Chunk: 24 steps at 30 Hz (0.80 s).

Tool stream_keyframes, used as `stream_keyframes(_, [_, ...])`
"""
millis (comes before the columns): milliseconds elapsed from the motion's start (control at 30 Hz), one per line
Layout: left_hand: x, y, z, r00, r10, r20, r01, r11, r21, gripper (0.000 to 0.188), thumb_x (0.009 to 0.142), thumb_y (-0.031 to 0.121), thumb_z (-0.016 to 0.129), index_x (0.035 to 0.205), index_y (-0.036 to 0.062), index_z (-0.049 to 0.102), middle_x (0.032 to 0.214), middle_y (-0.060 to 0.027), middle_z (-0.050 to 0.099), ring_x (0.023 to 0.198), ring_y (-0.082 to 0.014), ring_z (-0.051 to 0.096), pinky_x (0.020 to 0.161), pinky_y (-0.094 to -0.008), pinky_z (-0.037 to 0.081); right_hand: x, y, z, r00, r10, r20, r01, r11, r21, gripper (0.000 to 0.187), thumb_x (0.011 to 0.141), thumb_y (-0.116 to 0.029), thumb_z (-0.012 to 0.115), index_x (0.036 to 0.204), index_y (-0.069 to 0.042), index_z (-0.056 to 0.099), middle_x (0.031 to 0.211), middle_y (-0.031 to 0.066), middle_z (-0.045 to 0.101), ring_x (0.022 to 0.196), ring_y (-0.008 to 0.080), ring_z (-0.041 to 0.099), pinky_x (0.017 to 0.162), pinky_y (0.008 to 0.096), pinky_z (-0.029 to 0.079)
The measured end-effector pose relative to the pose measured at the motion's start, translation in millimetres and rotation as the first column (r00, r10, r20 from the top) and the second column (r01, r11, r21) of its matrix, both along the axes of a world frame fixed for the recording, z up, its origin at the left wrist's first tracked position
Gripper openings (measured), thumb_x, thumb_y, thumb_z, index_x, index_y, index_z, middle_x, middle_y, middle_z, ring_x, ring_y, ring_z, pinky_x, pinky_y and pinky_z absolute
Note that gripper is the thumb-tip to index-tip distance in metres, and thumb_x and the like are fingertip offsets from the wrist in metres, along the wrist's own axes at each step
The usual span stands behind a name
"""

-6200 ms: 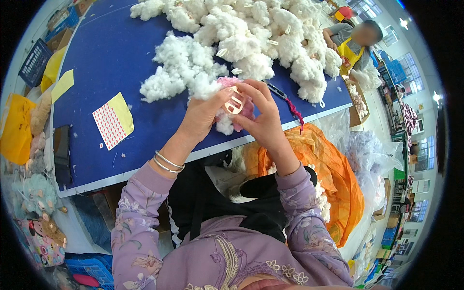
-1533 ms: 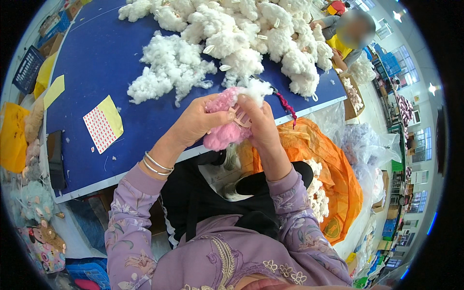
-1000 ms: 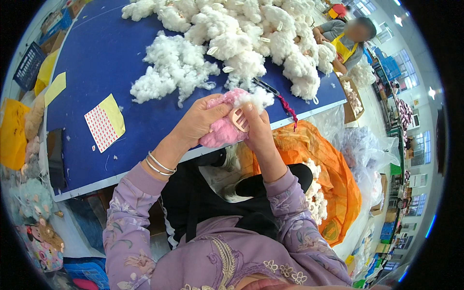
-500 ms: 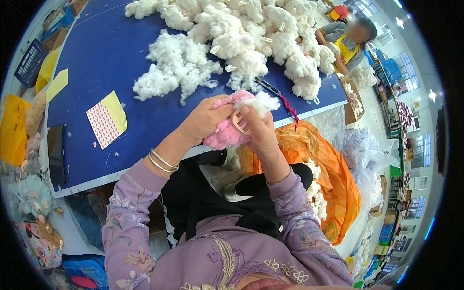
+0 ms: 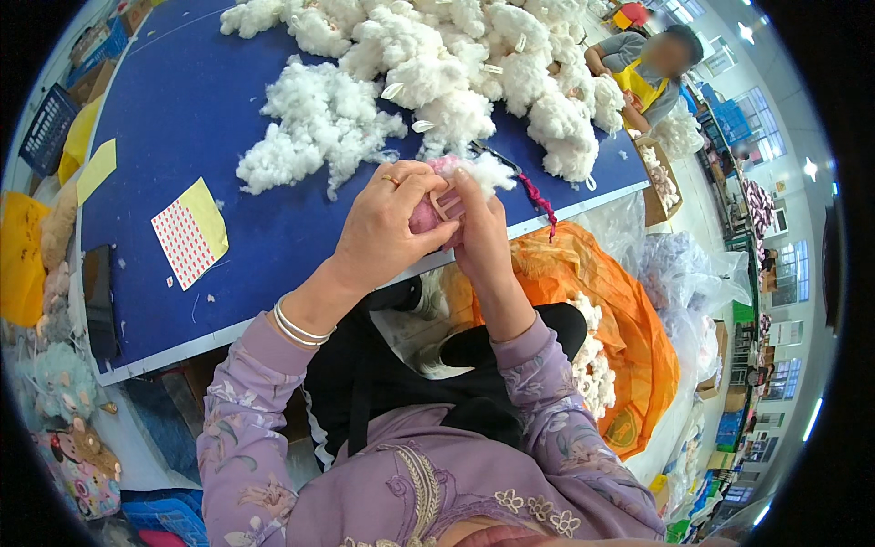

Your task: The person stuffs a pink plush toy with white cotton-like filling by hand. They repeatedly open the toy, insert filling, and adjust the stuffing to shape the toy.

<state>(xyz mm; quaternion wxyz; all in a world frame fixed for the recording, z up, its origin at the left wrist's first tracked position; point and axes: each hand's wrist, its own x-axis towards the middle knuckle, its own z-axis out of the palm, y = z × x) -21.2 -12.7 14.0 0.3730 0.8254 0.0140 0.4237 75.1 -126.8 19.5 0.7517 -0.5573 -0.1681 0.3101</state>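
Both my hands are closed around a pink fluffy plush piece above the table's near edge. Bent over its top, the fingers of my left hand hide much of it. My left finger and thumb are at a pale beige slotted plastic piece set against the pink fabric. My right hand grips the other side, its thumb by the plastic piece. A tuft of white stuffing sticks out beside the right thumb. How far the plastic piece goes into the plush cannot be seen.
On the blue table lie loose stuffing, a heap of white fluffy pieces, a sticker sheet and a dark tool with a magenta-wrapped handle. An orange sack stands right. A co-worker sits at far right.
My left hand has shifted from the plush's left side over its top, fingers now at the plastic piece. More of the pink plush is covered. The view has shifted slightly.
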Motion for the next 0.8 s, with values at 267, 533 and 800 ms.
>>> stream_keyframes(267, [-1, 1, -3, 0.999, 0.041, -0.009, -0.04, 0.998, 0.044, 0.049, 0.064, 0.016, 0.086, 0.102, 0.0044, 0.058, 0.108, -0.0137, 0.061, 0.102, -0.0312, 0.059, 0.088, -0.0391, 0.05, -3, 9, 0, 0.984, -0.052, -0.172, 0.066, 0.995, 0.075, 0.042, 0.103, -0.033, 0.038, 0.11, 0.001, 0.06, 0.098, 0.011, 0.066, 0.082, 0.0173, 0.066, 0.07, 0.0292, 0.054])
stream_keyframes(533, [0, 1, -3, 0.998, 0.059, 0.024, -0.059, 0.998, 0.018, 0.047, 0.062, 0.017, 0.089, 0.094, 0.0055, 0.057, 0.098, -0.0119, 0.062, 0.094, -0.0301, 0.061, 0.083, -0.0388, 0.051, -7, 10, -4, 0.992, -0.09, -0.083, 0.1, 0.986, 0.131, 0.044, 0.105, -0.033, 0.037, 0.106, 0.004, 0.061, 0.092, 0.0127, 0.066, 0.074, 0.0161, 0.065, 0.062, 0.0287, 0.055])
stream_keyframes(800, [-1, 0, 1, 0.999, 0.052, -0.005, -0.052, 0.996, -0.068, 0.05, 0.065, 0.022, 0.088, 0.101, 0.0043, 0.057, 0.097, -0.0113, 0.06, 0.095, -0.0312, 0.06, 0.082, -0.0397, 0.051, -14, 15, 0, 0.985, -0.123, -0.12, 0.148, 0.964, 0.22, 0.043, 0.106, -0.031, 0.035, 0.104, 0.004, 0.061, 0.094, 0.0132, 0.066, 0.076, 0.0173, 0.065, 0.064, 0.0296, 0.056])
